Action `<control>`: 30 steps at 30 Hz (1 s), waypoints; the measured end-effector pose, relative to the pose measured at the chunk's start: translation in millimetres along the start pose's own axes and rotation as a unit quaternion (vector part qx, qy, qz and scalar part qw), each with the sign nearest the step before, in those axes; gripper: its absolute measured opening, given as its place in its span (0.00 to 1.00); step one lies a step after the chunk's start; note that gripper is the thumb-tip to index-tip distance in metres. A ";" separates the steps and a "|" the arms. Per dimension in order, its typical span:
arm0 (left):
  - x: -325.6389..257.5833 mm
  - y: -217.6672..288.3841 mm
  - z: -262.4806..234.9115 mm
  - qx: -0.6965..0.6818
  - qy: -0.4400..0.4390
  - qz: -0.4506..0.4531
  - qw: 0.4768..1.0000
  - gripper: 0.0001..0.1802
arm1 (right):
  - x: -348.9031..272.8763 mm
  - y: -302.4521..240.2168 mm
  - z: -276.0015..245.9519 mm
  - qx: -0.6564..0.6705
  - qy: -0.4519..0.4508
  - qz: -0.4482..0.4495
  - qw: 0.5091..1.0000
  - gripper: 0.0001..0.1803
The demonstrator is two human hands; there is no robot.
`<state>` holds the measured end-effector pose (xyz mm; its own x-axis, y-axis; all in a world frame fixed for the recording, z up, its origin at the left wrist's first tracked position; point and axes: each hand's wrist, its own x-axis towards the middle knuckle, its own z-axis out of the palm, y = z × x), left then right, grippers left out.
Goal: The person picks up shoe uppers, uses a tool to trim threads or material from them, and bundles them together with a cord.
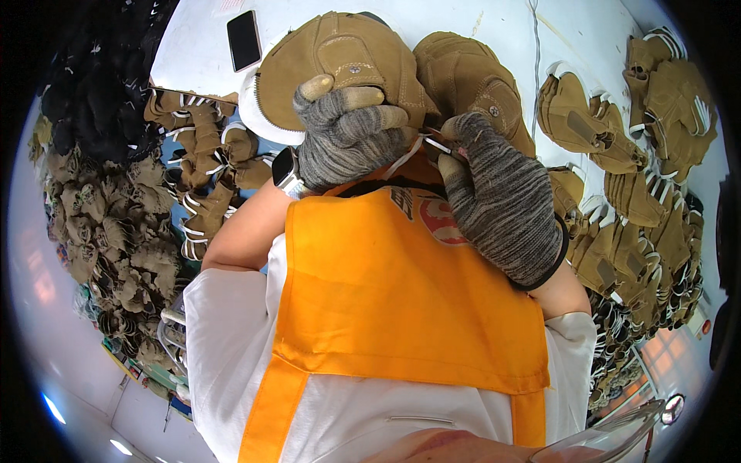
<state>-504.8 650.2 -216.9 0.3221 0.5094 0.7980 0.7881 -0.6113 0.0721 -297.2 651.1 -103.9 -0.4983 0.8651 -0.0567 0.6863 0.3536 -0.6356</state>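
Note:
Two rounded brown suede pieces with stitched seams, perhaps shoe uppers, lie side by side before me: the left suede piece [340, 46] and the right suede piece [467, 73]. Each carries a small round metal fitting. My left hand [347, 131], in a grey knit glove with tan fingertips, is curled closed against the near edge of the left piece; its thumb is hidden. My right hand [502, 193], gloved alike, pinches a small slim white-and-dark thing [438, 144] between the pieces. Near it hangs a thin pale strip [403, 158].
A phone [244, 40] lies on the white table [440, 14]. Brown suede pieces with white edging [594, 127] are heaped at the right, and more [204, 162] at the left. Beyond are a black heap [100, 85] and a grey-brown heap [116, 224].

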 end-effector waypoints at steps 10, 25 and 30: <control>-5.9 -0.7 1.7 0.006 -0.021 0.003 1.000 0.13 | 4.4 -3.8 -1.8 -0.027 -0.008 -0.005 1.000 0.13; 0.8 -4.1 -3.1 0.025 -0.039 -0.004 0.999 0.12 | 8.2 -3.8 0.0 0.002 -0.027 -0.004 1.000 0.12; -3.8 -5.6 -2.6 0.005 -0.038 -0.015 0.999 0.12 | 5.8 -0.9 -1.2 -0.016 -0.016 -0.043 0.999 0.12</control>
<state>-511.8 650.1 -218.8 0.3371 0.5716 0.7481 0.8033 -0.5891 0.0881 -300.0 656.2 -102.8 -0.5724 0.8195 -0.0279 0.6568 0.4379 -0.6139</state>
